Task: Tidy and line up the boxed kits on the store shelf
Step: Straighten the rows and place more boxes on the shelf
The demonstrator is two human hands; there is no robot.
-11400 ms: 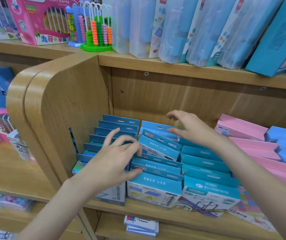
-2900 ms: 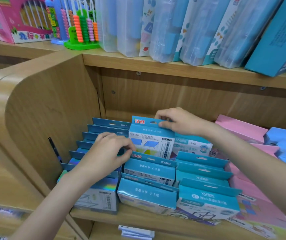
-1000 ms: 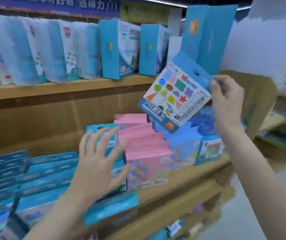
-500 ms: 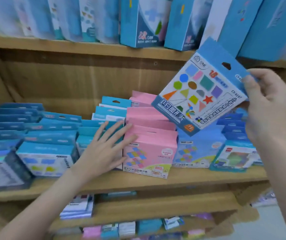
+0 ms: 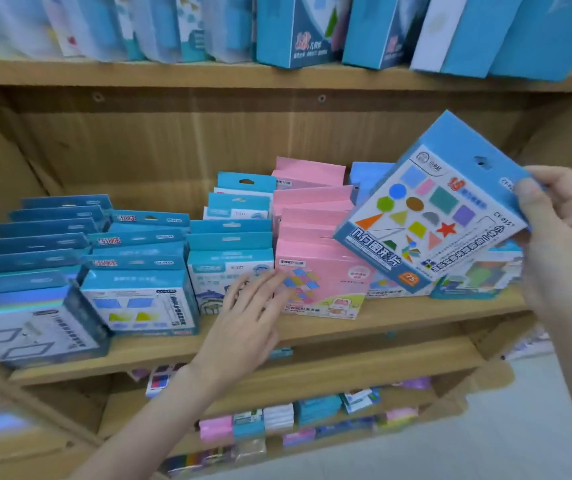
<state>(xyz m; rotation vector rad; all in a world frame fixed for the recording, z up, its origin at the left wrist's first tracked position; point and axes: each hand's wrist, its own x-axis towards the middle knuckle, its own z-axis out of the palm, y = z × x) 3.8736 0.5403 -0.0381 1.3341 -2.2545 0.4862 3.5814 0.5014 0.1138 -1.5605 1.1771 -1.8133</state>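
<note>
Since half a second ago the left hand (image 5: 246,320) has slid down and toward the shelf's front: its straight fingers now lie flat on the faces of the front teal box (image 5: 229,275) and the front pink box (image 5: 319,282), where before they lay higher on the pink row. The right hand (image 5: 561,233) keeps its grip clamped on the shapes box (image 5: 429,206), thumb pinching the blue hanging-tab end, at much the same tilt as before. That box is in the air in front of the rows at the right end of the shelf (image 5: 312,332), printed face toward the camera; its long axis runs diagonally, tab end up and right, bottom edge down and left. The boxed kits stand in rows running front to back, tabs up. A bare strip of board runs along the shelf's front edge, and open space shows above the rows under the upper shelf (image 5: 208,76).
</note>
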